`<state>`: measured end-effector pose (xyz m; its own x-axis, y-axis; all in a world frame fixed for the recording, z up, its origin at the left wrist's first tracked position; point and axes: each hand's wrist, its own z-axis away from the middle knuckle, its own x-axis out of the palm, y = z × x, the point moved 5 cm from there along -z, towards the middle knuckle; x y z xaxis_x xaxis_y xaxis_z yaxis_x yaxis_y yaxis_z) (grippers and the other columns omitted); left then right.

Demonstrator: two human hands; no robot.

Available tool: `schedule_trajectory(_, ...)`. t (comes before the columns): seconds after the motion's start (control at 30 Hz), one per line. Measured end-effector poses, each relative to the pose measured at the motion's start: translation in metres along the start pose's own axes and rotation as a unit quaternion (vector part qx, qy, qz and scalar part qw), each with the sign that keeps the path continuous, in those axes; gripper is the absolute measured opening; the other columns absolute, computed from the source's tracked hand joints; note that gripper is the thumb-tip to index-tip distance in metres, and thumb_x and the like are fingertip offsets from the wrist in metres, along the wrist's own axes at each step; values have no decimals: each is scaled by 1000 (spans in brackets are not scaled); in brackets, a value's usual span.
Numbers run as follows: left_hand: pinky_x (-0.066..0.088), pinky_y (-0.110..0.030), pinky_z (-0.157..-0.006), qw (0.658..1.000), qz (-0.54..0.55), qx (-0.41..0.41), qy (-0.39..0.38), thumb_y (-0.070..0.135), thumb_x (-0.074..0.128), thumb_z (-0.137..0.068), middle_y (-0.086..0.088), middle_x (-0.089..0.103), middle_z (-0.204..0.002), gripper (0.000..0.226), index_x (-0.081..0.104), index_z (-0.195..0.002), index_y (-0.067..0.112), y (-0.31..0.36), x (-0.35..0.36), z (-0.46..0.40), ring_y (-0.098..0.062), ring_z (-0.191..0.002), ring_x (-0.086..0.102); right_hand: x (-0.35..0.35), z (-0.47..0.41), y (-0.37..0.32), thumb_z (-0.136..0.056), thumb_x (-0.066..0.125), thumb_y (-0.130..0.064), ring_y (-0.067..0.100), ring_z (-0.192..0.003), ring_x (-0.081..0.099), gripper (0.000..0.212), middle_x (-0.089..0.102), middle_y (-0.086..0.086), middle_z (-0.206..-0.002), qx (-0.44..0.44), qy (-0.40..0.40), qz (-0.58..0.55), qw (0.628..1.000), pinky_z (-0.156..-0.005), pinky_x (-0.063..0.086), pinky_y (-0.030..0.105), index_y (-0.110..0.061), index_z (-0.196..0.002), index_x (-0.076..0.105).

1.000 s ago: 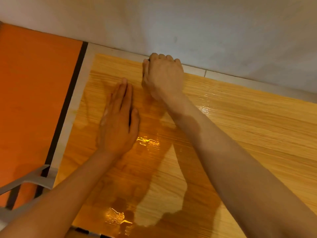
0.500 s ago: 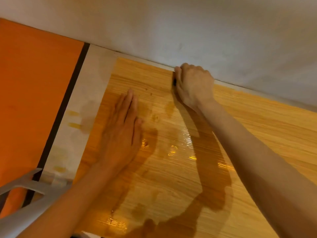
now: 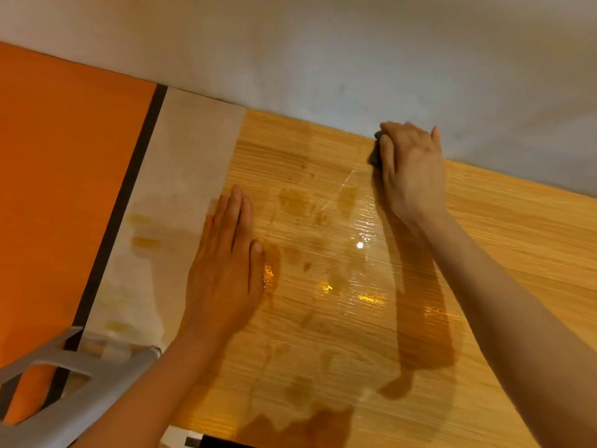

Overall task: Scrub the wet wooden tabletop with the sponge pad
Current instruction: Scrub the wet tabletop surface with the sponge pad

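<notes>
The wooden tabletop (image 3: 504, 240) is light, grained and glistening wet across its middle, with water streaks and puddles. My right hand (image 3: 410, 166) presses down near the table's far edge by the wall, fingers curled over a dark sponge pad (image 3: 375, 149), of which only a small edge shows at the hand's left side. My left hand (image 3: 226, 263) lies flat and palm down on the tabletop near its left edge, fingers together and holding nothing.
A grey-white wall (image 3: 323, 59) runs along the table's far edge. Left of the table lie a pale floor strip (image 3: 181, 176), a black line and an orange floor (image 3: 64, 176). A grey chair frame (image 3: 80, 379) sits at the lower left.
My right hand has slid with the sponge pad to the right along the far edge. The view has shifted, and my left hand stays flat on the wood.
</notes>
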<state>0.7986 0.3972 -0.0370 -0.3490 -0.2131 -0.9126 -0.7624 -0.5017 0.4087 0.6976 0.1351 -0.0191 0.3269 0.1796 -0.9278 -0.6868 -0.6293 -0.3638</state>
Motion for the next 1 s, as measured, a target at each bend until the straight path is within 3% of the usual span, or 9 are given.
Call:
schedule_trajectory(0.07, -1, -30, -127, 1000, 1, 2, 0, 25, 26, -107, -9, 9, -170, 59, 14, -161, 6, -1, 0, 0, -20, -158, 4, 6, 5, -2, -103, 29, -23, 32, -137, 38, 42, 53, 12, -140, 31, -1, 9, 999, -118, 15, 49, -7, -132, 55)
schedule_trajectory(0.17, 1, -32, -128, 1000, 13, 2, 0, 26, 25, -107, -9, 7, -170, 59, 13, -161, 4, -1, 0, 0, -20, -158, 4, 24, 5, -34, -103, 26, -24, 29, -147, 21, 47, 34, 9, -155, 25, -22, 13, 999, -120, 9, 48, -9, -145, 41)
schedule_trajectory(0.33, 7, -39, -128, 1000, -17, 8, -1, 23, 26, -106, -11, 7, -170, 59, 12, -160, 3, 0, 1, 1, -20, -158, 4, 24, 72, -65, -103, 31, -21, 24, -149, 15, 47, 27, 7, -158, -15, -31, -24, 999, -122, 7, 48, -10, -149, 34)
schedule_trajectory(0.43, 0, -35, -128, 999, -28, -1, -16, 28, 18, -106, -9, 1, -170, 60, 6, -161, 6, -1, 3, 0, -18, -158, -1, 24, 128, -83, -104, 29, -24, 18, -150, 6, 49, 18, 2, -161, -67, -83, -7, 994, -122, 6, 46, -13, -152, 26)
schedule_trajectory(0.53, 2, -37, -128, 1000, -11, 6, -8, 29, 16, -106, -9, 4, -170, 60, 9, -161, 5, -1, 2, -1, -20, -158, 1, 26, 104, -82, -105, 26, -25, 21, -150, 8, 48, 19, 4, -161, -86, -94, 16, 992, -122, 6, 45, -12, -152, 26)
schedule_trajectory(0.7, 8, -40, -129, 1000, 1, 14, 15, 25, 24, -107, -11, 9, -170, 58, 15, -160, 3, -1, 1, 0, -21, -158, 6, 48, 18, -92, -105, 28, -32, 25, -149, 14, 49, 27, 5, -158, -15, -54, 8, 998, -121, 6, 47, -13, -149, 34)
schedule_trajectory(0.9, 11, -39, -128, 999, -12, 20, 36, 24, 27, -108, -15, 16, -168, 55, 23, -158, 0, 0, 0, 1, -24, -157, 13, 40, 139, -121, -105, 31, -30, 17, -150, 11, 47, 24, 0, -159, -95, -98, -9, 991, -122, 11, 44, -14, -149, 34)
schedule_trajectory(1.0, 12, -39, -128, 999, -27, 23, 37, 24, 28, -108, -15, 16, -167, 56, 23, -158, 0, 1, -1, 0, -25, -156, 14, 42, 106, -114, -104, 28, -32, 20, -149, 14, 49, 26, 4, -159, -109, -96, 12, 989, -122, 13, 45, -12, -149, 33)
